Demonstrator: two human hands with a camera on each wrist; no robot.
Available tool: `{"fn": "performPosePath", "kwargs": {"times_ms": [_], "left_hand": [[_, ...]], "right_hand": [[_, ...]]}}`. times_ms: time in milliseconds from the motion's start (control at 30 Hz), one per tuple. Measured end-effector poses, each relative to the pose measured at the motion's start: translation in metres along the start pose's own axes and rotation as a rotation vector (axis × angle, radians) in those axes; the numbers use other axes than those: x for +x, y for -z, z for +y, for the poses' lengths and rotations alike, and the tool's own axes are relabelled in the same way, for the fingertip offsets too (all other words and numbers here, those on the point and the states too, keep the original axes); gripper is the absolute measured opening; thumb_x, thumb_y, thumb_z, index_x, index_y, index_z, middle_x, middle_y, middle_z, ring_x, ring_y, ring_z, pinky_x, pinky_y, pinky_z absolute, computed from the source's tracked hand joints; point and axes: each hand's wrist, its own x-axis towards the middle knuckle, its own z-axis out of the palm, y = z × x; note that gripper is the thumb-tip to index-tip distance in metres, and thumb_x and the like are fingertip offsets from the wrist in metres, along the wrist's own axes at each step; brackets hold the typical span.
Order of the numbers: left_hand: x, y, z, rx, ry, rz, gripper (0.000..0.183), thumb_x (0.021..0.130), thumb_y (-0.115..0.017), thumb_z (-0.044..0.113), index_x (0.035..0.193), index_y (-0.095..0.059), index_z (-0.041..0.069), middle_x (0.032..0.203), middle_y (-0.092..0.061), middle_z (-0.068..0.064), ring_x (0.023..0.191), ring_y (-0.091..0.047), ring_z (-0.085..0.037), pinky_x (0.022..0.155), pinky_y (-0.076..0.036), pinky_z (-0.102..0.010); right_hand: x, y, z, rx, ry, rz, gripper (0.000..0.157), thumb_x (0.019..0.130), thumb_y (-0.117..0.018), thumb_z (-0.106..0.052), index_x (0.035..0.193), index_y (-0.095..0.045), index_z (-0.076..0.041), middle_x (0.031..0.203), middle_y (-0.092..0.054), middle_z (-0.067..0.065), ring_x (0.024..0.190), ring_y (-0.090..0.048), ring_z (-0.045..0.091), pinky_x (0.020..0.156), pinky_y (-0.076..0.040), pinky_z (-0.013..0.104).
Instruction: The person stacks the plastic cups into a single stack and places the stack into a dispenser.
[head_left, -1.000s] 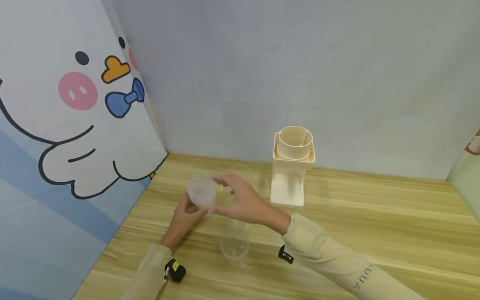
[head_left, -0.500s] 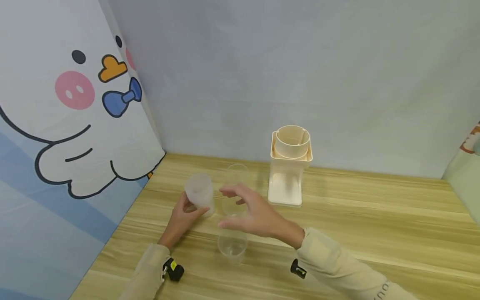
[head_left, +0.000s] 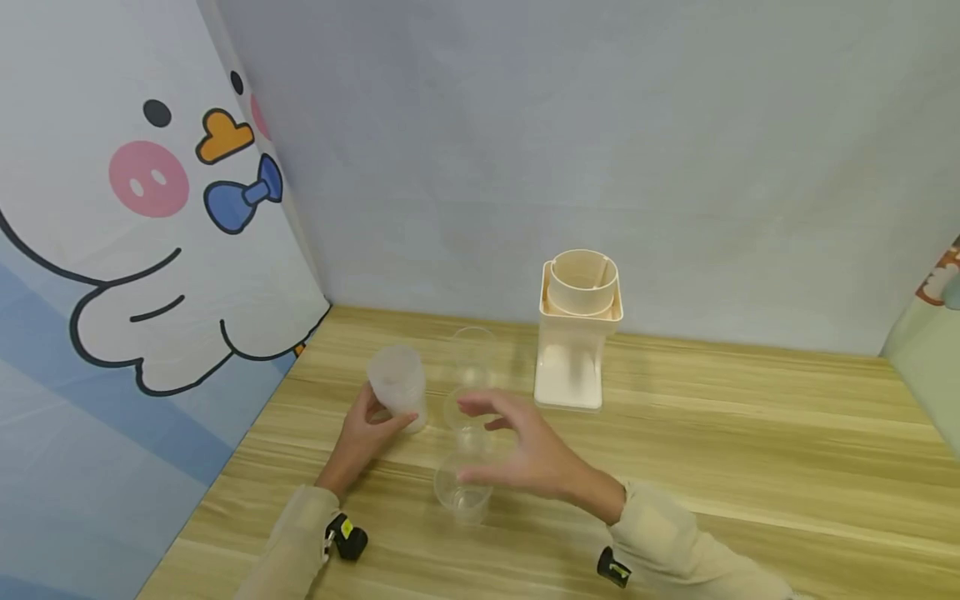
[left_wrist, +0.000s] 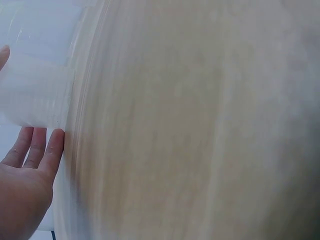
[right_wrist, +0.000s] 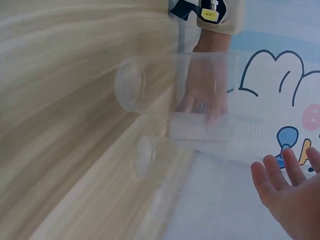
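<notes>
The left hand [head_left: 363, 435] has its grip round a cup stack [head_left: 397, 377], thumb on one side, fingers on the other. The stack is left of three clear cups [head_left: 462, 493] lined up on the surface [head_left: 720, 450]. The right hand's [head_left: 534, 454] grip is spread beside that row. A cream stand [head_left: 576, 337] is upright near the backdrop [head_left: 525, 150].

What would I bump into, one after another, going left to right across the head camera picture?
Cartoon character → cloudy cup stack → row of three clear cups → cream-coloured stand → pale green panel. The left hand and right hand overlap other things' places, so they're left out.
</notes>
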Motion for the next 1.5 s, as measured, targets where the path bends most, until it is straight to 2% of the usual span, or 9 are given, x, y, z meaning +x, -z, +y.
{"fn": "performPosePath", "kwargs": {"times_ms": [267, 533, 767, 967, 1067, 1267, 1500], "left_hand": [[-0.002, -0.001, 0.003, 0.011, 0.009, -0.002, 0.072, 0.083, -0.075, 0.018, 0.142, -0.034, 0.009, 0.132, -0.05, -0.016, 0.118, -0.048, -0.03, 0.094, -0.044, -0.044], [-0.003, -0.001, 0.003, 0.003, 0.022, 0.002, 0.071, 0.083, -0.075, 0.017, 0.141, -0.035, 0.01, 0.132, -0.05, -0.016, 0.117, -0.049, -0.03, 0.094, -0.044, -0.044], [-0.002, -0.001, 0.002, 0.004, 0.017, 0.008, 0.072, 0.082, -0.076, 0.017, 0.142, -0.035, 0.01, 0.132, -0.05, -0.016, 0.117, -0.049, -0.03, 0.094, -0.044, -0.044], [-0.002, -0.002, 0.002, 0.007, 0.018, 0.003, 0.072, 0.083, -0.075, 0.018, 0.142, -0.034, 0.01, 0.132, -0.05, -0.017, 0.117, -0.049, -0.031, 0.094, -0.044, -0.045], [-0.002, -0.002, 0.002, 0.004, 0.016, -0.002, 0.072, 0.083, -0.075, 0.017, 0.142, -0.034, 0.01, 0.132, -0.05, -0.016, 0.117, -0.049, -0.031, 0.094, -0.043, -0.045], [-0.001, -0.002, 0.001, 0.002, 0.017, -0.001, 0.072, 0.083, -0.075, 0.017, 0.142, -0.034, 0.009, 0.132, -0.05, -0.016, 0.116, -0.049, -0.031, 0.094, -0.044, -0.045], [-0.001, -0.003, 0.0, 0.0, 0.012, -0.005, 0.072, 0.083, -0.075, 0.017, 0.142, -0.034, 0.01, 0.132, -0.05, -0.015, 0.116, -0.049, -0.03, 0.094, -0.044, -0.045]], "right_hand": [[-0.017, -0.003, 0.008, 0.017, -0.014, -0.01, 0.078, 0.068, -0.087, -0.02, 0.135, -0.047, -0.012, 0.129, -0.055, 0.005, 0.117, -0.051, 0.021, 0.091, -0.046, 0.042], [-0.033, -0.008, 0.017, 0.013, -0.062, -0.025, 0.079, 0.068, -0.087, -0.024, 0.134, -0.046, -0.007, 0.129, -0.053, 0.011, 0.117, -0.05, 0.025, 0.09, -0.046, 0.045], [-0.041, -0.015, 0.021, 0.048, -0.086, -0.048, 0.081, 0.068, -0.086, -0.014, 0.135, -0.042, -0.009, 0.131, -0.05, 0.013, 0.116, -0.049, 0.033, 0.09, -0.045, 0.049], [-0.046, -0.024, 0.036, 0.097, -0.117, -0.096, 0.087, 0.07, -0.084, -0.021, 0.138, -0.033, 0.0, 0.134, -0.043, 0.02, 0.116, -0.044, 0.037, 0.09, -0.043, 0.054], [-0.048, -0.027, 0.041, 0.105, -0.136, -0.091, 0.086, 0.071, -0.083, -0.02, 0.138, -0.033, 0.001, 0.134, -0.044, 0.02, 0.116, -0.045, 0.037, 0.089, -0.044, 0.054], [-0.048, -0.033, 0.046, 0.119, -0.18, -0.049, 0.08, 0.073, -0.082, -0.019, 0.136, -0.037, -0.001, 0.131, -0.047, 0.017, 0.115, -0.047, 0.035, 0.089, -0.045, 0.051], [-0.047, -0.04, 0.05, 0.16, -0.246, -0.026, 0.074, 0.073, -0.082, -0.015, 0.133, -0.041, -0.003, 0.13, -0.049, 0.013, 0.116, -0.048, 0.032, 0.09, -0.046, 0.039]]}}
